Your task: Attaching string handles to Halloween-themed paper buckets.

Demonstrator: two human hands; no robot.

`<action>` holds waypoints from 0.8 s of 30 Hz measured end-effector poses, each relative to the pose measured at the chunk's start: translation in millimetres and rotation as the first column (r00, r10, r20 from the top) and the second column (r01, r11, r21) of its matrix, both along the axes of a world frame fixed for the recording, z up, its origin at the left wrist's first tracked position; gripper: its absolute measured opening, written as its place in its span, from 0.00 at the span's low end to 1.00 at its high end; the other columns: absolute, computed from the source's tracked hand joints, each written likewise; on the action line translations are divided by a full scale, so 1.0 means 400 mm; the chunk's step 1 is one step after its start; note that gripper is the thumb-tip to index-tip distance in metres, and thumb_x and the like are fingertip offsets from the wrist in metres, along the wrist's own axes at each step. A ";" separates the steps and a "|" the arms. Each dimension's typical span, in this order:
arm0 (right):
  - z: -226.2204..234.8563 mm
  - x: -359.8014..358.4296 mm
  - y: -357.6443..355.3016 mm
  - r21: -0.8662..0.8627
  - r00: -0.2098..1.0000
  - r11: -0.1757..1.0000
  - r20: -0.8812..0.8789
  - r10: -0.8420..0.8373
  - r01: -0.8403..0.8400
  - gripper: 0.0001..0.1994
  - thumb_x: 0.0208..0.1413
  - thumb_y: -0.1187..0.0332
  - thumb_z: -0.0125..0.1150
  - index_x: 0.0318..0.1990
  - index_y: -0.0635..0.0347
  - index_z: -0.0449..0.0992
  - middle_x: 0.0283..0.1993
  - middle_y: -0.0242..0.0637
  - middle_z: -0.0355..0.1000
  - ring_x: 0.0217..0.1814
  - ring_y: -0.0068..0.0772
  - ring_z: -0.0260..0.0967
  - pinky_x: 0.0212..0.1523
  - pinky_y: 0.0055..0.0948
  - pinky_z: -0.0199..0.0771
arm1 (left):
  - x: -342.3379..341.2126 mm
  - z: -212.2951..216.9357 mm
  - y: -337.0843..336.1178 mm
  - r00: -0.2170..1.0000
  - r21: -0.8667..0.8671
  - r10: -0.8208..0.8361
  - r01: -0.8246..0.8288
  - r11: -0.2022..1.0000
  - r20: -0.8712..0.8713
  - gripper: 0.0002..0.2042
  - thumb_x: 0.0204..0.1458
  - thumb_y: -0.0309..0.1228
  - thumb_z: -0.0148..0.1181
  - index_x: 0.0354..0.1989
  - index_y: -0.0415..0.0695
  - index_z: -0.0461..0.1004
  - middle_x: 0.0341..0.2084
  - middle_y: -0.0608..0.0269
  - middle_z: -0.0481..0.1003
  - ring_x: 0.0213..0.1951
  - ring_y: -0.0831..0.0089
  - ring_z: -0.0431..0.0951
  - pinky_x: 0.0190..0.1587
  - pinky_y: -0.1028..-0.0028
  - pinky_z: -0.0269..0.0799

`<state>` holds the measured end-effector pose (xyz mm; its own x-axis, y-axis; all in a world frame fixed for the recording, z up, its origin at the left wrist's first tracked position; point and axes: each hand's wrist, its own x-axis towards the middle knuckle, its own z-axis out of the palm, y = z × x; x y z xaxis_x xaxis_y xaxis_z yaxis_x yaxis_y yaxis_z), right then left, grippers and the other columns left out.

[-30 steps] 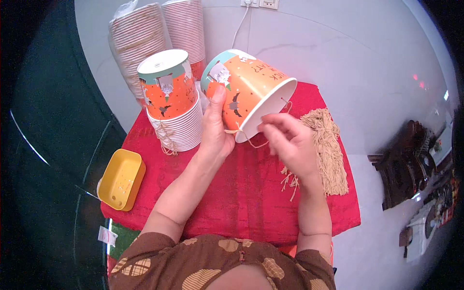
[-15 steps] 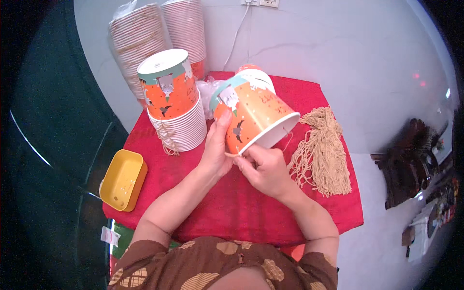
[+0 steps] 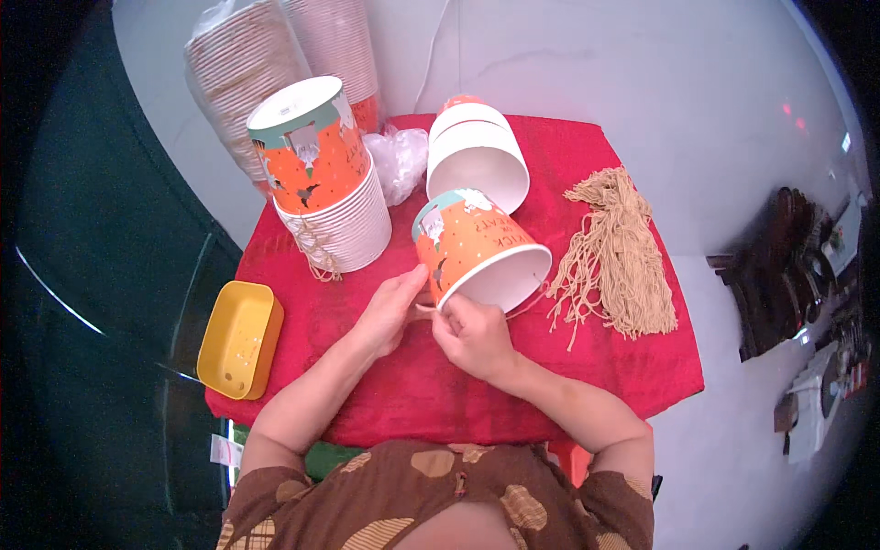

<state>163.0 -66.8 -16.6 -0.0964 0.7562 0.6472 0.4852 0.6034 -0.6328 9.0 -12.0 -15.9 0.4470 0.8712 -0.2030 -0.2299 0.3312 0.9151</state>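
Observation:
An orange paper bucket [image 3: 472, 234] with a teal band lies tilted in front of me, its white mouth toward me and to the right. A thin tan cord [image 3: 424, 309] shows at its near left rim, and another strand hangs from the rim's right side. My left hand [image 3: 390, 312] is closed at the bucket's left side, thumb near the wall and the cord at its fingers; part of the grip is hidden. My right hand [image 3: 477, 339] pinches the near rim, some fingertips hidden inside the mouth.
A bundle of tan cords [image 3: 623, 257] lies at right. White-lined buckets [image 3: 481, 170] lie behind. At left stand a bucket stack [image 3: 335, 225] and a yellow tray [image 3: 240, 341]. Bagged stacks [image 3: 243, 82] lean by the wall, near crumpled plastic [image 3: 399, 160]. A red cloth [image 3: 367, 417] covers the table.
The bucket has come down and toward me, uncovering the white-lined buckets behind it. My left hand has slid lower along its side; my right hand stays at the near rim.

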 end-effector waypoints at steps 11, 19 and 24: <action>-0.031 0.000 0.023 -0.026 0.999 0.998 -0.003 -0.048 0.048 0.08 0.50 0.72 0.64 0.25 0.61 0.69 0.19 0.45 0.70 0.20 0.46 0.72 0.21 0.40 0.70 | -0.066 -0.029 -0.033 0.995 0.281 -0.015 -0.012 0.960 0.095 0.12 0.58 0.26 0.53 0.48 0.34 0.71 0.42 0.55 0.76 0.43 0.70 0.78 0.51 0.71 0.72; -0.039 -0.005 0.018 -0.014 0.999 0.999 0.022 -0.048 0.048 0.09 0.50 0.72 0.65 0.25 0.60 0.69 0.20 0.43 0.71 0.21 0.44 0.73 0.21 0.39 0.71 | -0.045 -0.007 -0.074 0.990 0.362 0.115 -0.079 0.929 -0.078 0.09 0.55 0.25 0.60 0.43 0.36 0.74 0.36 0.63 0.77 0.38 0.79 0.76 0.45 0.78 0.71; -0.022 -0.003 0.006 -0.045 0.999 0.999 0.037 0.008 -0.007 0.07 0.50 0.73 0.64 0.28 0.60 0.70 0.22 0.42 0.72 0.22 0.44 0.73 0.22 0.39 0.71 | -0.051 -0.020 -0.073 0.985 0.420 0.147 -0.097 0.902 -0.088 0.05 0.57 0.25 0.58 0.39 0.36 0.75 0.33 0.64 0.77 0.35 0.80 0.75 0.42 0.78 0.71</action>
<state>161.8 -64.3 -25.4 -0.1257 0.7838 0.6081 0.5047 0.5783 -0.6410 -11.3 -41.2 -23.8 0.3269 0.9341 0.1437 -0.1296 -0.1063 0.9859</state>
